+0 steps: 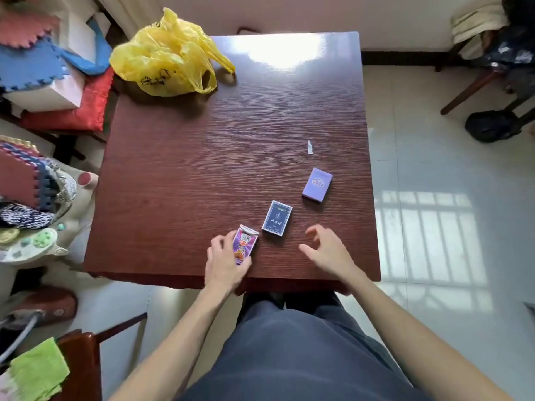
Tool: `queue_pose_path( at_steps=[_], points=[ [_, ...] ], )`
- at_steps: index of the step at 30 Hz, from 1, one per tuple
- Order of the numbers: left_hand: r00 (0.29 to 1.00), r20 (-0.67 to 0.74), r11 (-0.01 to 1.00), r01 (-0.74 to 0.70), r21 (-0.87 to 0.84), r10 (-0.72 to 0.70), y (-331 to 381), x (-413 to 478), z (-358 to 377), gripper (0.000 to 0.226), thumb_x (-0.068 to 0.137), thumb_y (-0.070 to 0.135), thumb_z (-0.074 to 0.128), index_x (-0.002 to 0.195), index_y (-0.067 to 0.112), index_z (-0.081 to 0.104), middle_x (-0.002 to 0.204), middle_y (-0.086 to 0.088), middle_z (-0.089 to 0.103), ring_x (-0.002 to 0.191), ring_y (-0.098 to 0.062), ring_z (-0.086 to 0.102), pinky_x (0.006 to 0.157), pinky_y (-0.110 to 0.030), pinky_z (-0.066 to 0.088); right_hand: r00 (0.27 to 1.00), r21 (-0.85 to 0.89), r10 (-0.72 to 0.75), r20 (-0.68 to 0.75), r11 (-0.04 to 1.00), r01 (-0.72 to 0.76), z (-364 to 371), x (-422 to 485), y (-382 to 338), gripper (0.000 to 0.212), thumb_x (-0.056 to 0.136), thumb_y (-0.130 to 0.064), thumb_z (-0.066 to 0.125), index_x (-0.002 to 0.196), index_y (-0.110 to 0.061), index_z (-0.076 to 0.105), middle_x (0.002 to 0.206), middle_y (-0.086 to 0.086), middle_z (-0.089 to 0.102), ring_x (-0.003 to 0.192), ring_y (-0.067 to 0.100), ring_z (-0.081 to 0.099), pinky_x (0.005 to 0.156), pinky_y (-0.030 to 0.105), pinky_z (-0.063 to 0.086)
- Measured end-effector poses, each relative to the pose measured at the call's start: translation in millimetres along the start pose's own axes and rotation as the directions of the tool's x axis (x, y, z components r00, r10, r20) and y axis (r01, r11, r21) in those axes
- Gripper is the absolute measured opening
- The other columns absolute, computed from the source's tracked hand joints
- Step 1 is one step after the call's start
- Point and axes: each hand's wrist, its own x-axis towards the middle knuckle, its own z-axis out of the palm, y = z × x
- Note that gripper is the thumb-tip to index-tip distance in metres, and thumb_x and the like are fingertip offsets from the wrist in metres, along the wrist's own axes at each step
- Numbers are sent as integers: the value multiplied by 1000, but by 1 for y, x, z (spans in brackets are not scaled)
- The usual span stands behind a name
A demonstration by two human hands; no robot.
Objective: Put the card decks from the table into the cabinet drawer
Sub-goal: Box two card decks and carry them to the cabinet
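Nearest us, our left hand (224, 263) grips the purple deck (244, 246), its flap ajar; our right hand (328, 250) hovers spread and empty. Beyond lie the dark blue deck (277, 218), then the lavender deck (317, 184): light, stiff boxes, probably best pinched across their long edges.

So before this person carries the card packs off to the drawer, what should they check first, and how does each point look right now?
1. Left hand grips the colourful deck: ok, fingers wrap it.
2. That deck's flap closed: not ok, it stands open.
3. Right hand free for the dark blue deck: ok, open and empty.
4. Purple deck unobstructed: ok, lies apart on the table.
5. Cabinet drawer open: cannot tell, out of view.
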Motion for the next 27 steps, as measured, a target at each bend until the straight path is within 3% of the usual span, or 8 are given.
queue_pose_path(
  at_steps=[3,5,9,14,21,27],
  points=[
    [976,94,923,-219,317,199,13,27,3,85,82,52,65,153,41,21,155,-6,25,129,-30,42,96,-47,50,992,-289,-127,8,949,124,11,32,-43,72,85,-45,69,148,-30,39,141,4,43,123,26,53,92,46,51],
    [960,173,877,-274,395,222,14,39,9,83,84,54,62,154,41,20,160,-6,21,131,-30,41,93,-46,50,986,-423,-168,20,892,161,18,49,-63,83,84,-41,72,155,-33,29,156,8,33,134,32,44,98,51,49],
    [941,185,814,-339,472,284,-2,49,20,74,89,49,55,155,34,23,164,-9,21,127,-29,45,84,-43,51,983,-565,-171,72,805,182,31,69,-75,92,86,-39,74,159,-43,18,168,8,15,144,34,31,105,56,43],
    [915,245,762,-403,507,321,-3,54,21,74,95,47,46,158,27,13,167,-11,8,127,-30,41,85,-41,52,977,-618,-185,111,757,213,42,75,-78,80,87,-36,74,155,-36,32,159,8,29,140,33,34,101,53,45],
    [923,215,829,-383,408,321,-7,45,8,65,94,41,54,153,30,30,162,-4,24,127,-24,44,86,-37,58,979,-602,-181,92,774,199,38,68,-67,79,82,-38,77,151,-31,39,146,9,42,130,33,41,95,46,49],
    [923,225,843,-379,381,313,-11,42,4,64,88,40,64,146,31,39,157,-1,30,123,-24,47,80,-39,58,989,-473,-139,41,870,142,38,46,-41,82,74,-44,77,148,-32,42,139,8,43,125,31,41,90,45,53]
  ],
)
